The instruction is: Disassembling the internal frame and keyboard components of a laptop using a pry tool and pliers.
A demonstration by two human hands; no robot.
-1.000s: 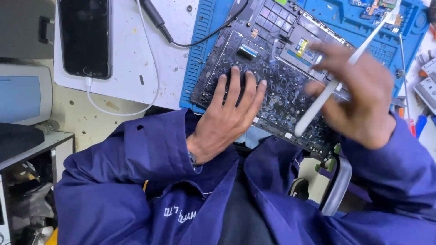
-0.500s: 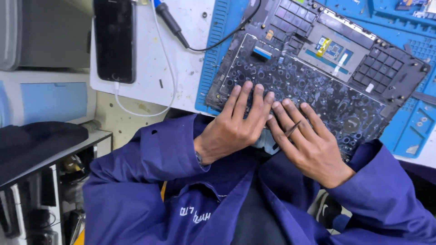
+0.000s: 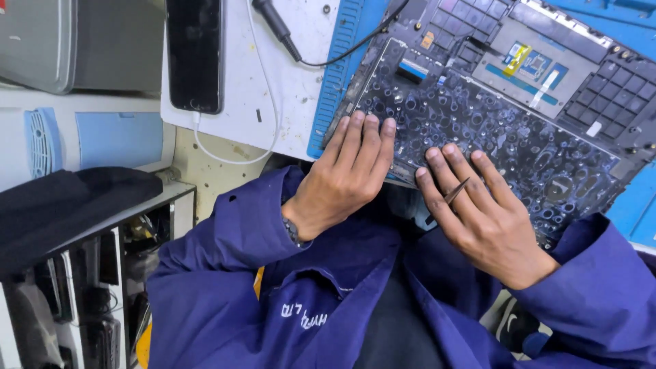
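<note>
An upturned laptop keyboard assembly (image 3: 506, 137), dark and covered with a dimpled film, lies on a blue work mat (image 3: 336, 75). My left hand (image 3: 345, 174) lies flat on its near left edge, fingers together, holding nothing. My right hand (image 3: 482, 215) rests flat on the near middle of the film. A thin dark pointed tool (image 3: 456, 190) is pinched between its index and middle fingers. Both arms wear blue sleeves.
A black phone (image 3: 195, 55) with a white cable (image 3: 229, 154) lies on the white bench top at left. A black cable with a thick plug (image 3: 277, 27) runs toward the mat. A grey box (image 3: 75, 41) and shelves with clutter stand at far left.
My right hand, raised a second ago with a long white tool, has come down flat on the keyboard film. The view has shifted right; my left hand has barely moved.
</note>
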